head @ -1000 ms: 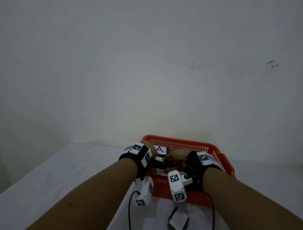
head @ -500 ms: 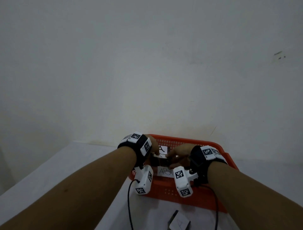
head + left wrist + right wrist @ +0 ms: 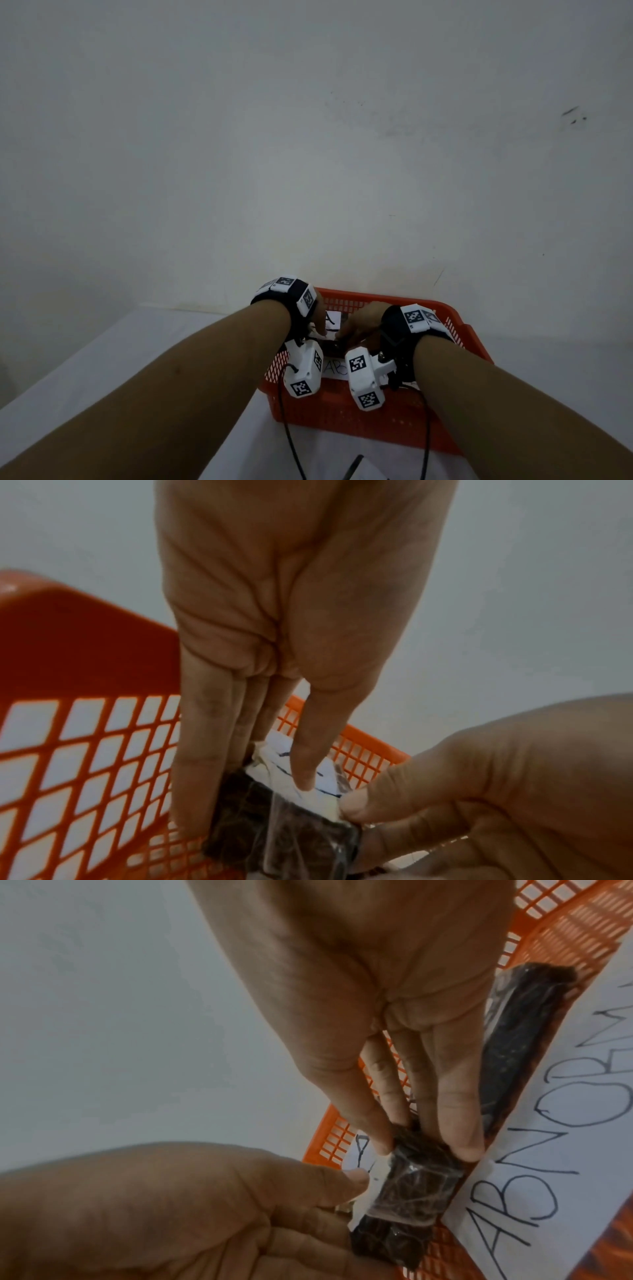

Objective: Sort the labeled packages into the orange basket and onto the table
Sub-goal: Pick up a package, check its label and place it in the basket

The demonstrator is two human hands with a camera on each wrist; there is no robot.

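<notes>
package (image 3: 284, 831): over basket (image 3: 383, 414), held between both hands
left hand (image 3: 274, 615): thumb and fingers pinching one end
right hand (image 3: 394, 988): pinching other end

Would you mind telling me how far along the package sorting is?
One dark package already lies in the orange basket beside the ABNORMAL sign. The left hand and right hand grip a labeled package over the basket. Another package on the table is only partly visible.
</notes>
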